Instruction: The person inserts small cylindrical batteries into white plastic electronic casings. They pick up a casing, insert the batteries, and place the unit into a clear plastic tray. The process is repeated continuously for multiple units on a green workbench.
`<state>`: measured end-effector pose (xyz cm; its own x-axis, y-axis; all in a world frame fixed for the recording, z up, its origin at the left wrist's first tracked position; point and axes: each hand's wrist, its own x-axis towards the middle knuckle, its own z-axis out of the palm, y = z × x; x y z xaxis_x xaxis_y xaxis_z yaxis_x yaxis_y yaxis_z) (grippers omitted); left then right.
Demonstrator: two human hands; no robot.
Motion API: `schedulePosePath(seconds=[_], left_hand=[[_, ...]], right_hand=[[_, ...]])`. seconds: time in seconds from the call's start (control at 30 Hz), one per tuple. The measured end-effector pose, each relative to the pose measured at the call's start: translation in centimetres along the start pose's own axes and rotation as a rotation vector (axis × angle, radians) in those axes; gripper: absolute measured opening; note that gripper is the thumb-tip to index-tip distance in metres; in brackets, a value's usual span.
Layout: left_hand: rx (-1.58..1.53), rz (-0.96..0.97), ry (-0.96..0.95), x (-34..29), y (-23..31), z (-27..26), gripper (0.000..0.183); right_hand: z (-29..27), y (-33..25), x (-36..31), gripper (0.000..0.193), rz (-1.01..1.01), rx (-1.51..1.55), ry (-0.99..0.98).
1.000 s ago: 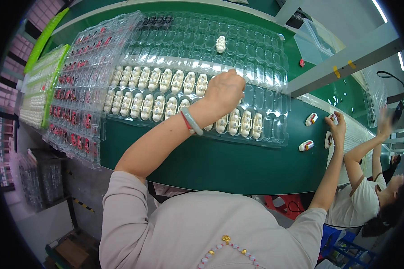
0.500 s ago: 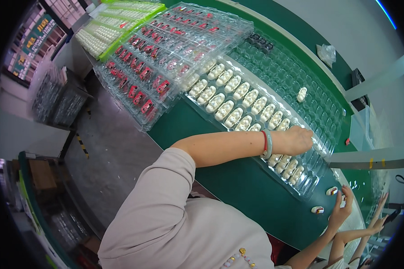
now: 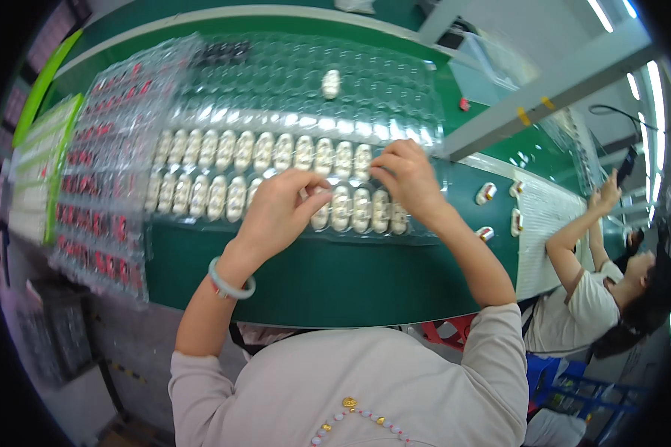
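Both hands work over a clear tray [image 3: 395, 112] that lies on the green desk [image 3: 335, 276]. The tray's near rows are filled with small white oval parts [image 3: 261, 153], set upright side by side in two lines; its far rows are bare pockets except for one white part [image 3: 331, 83] standing alone near the far edge.

The left hand [image 3: 276, 212], with a pale green bangle [image 3: 230, 281] on the wrist, rests on the near row, its fingers [image 3: 309, 186] curled narrow and pinched at a part in that row; whether it actually grips the part I cannot tell. The right hand [image 3: 408, 179] sits just right of it, over the right end of the filled rows, fingers [image 3: 384, 167] bent down and close together, touching the parts there; a hold cannot be made out.

To the left, a second clear tray [image 3: 101, 164] holding small red pieces overlaps the first one's left edge, and green trays [image 3: 41, 156] lie farther left. On the desk at right lie a few loose parts [image 3: 486, 194] beside a white sheet [image 3: 544, 223]. At the far right another person [image 3: 604, 298] raises an arm.
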<state>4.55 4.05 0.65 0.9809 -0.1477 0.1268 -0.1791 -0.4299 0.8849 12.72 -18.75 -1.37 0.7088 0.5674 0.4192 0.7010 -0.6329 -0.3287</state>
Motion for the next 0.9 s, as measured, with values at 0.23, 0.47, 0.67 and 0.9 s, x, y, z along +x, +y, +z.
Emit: schedulePosePath(seconds=[0.23,0.47,0.67,0.9], left_hand=[[-0.444,-0.293,-0.109,-1.6,0.8,0.3,0.022],[-1.164,-0.449,-0.268,-2.1,1.5,1.4,0.042],[-1.290,-0.398,-0.141,-2.5,0.4,0.5,0.035],[-1.392,-0.329,-0.283,-1.6,-1.5,0.6,0.032]], right_hand=[[1.0,0.6,0.3,0.010,-0.116,-0.093,0.013],[-3.5,-6.6,0.0,0.012,-0.244,0.194,0.087],[-3.1,-7.4,1.3,0.012,-0.340,0.184,-0.023],[-5.6,-9.6,5.1,0.026,-0.191,0.192,-0.203]])
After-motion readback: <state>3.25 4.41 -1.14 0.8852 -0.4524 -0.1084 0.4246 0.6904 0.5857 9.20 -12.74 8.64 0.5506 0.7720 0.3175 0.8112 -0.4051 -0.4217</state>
